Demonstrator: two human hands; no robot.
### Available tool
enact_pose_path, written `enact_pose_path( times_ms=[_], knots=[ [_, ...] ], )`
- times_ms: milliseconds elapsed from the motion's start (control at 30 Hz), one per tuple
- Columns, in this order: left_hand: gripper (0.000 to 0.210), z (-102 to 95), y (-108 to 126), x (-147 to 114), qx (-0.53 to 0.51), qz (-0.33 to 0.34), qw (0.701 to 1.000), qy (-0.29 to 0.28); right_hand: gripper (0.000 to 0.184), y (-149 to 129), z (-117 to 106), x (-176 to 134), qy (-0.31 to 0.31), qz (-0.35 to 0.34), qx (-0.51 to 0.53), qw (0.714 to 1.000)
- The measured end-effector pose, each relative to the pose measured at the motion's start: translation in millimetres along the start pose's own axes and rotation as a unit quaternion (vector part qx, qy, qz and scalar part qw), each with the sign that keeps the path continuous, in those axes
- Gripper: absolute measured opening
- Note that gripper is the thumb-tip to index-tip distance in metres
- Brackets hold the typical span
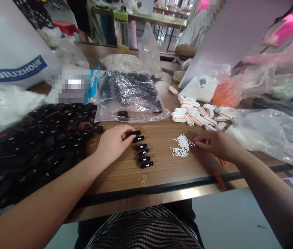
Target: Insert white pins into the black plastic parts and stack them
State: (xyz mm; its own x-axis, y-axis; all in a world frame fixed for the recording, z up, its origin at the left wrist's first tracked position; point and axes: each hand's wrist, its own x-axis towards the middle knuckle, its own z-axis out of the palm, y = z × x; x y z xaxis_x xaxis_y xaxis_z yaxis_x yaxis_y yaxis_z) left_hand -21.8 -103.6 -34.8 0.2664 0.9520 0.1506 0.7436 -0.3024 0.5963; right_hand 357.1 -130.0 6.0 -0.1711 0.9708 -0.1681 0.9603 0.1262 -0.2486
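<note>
My left hand (115, 139) pinches a small black plastic connector (136, 132) at the far end of a column of several like it. White dots show on the other black connectors (143, 152), which lie in a row on the wooden table. To the right of them is a loose pile of tiny white pins (182, 143). At that pile's right edge, my right hand (212, 144) has its fingertips pressed together beside a few stray pins. Whether a pin is between those fingertips is too small to tell.
A big heap of black connectors (40, 148) covers the left side. Behind, a clear bag (128, 91) holds more black parts. White pieces with orange stripes (193, 112) lie at the back right near plastic bags. An orange tool (219, 180) rests by the front edge.
</note>
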Motion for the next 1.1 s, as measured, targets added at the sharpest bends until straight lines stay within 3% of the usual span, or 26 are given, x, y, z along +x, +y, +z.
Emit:
enact_pose_path(
  times_ms=[200, 400, 567, 767, 1100],
  knots=[
    [0.017, 0.4, -3.1, 0.4, 0.002, 0.006, 1.0, -0.003, 0.028, 4.6, -3.9, -7.6, 0.004, -0.038, -0.017, 0.999],
    [0.016, 0.1, -2.7, 0.5, -0.003, 0.013, 1.0, 0.001, 0.03, 5.2, 1.9, -12.9, 0.056, 0.05, 0.021, 0.997],
    [0.016, -0.6, -1.4, 0.3, -0.003, 0.008, 1.0, 0.0, 0.032, -4.7, 8.4, -2.3, 0.099, 0.07, 0.041, 0.992],
    [0.016, -1.9, 1.2, 0.2, 0.001, -0.001, 1.0, -0.01, 0.025, -9.5, 13.9, 12.8, 0.069, 0.025, 0.04, 0.997],
    [0.015, -2.1, -0.5, 0.2, -0.001, 0.009, 1.0, -0.007, 0.028, -2.6, 1.6, 18.7, 0.041, 0.109, 0.041, 0.992]
  ],
)
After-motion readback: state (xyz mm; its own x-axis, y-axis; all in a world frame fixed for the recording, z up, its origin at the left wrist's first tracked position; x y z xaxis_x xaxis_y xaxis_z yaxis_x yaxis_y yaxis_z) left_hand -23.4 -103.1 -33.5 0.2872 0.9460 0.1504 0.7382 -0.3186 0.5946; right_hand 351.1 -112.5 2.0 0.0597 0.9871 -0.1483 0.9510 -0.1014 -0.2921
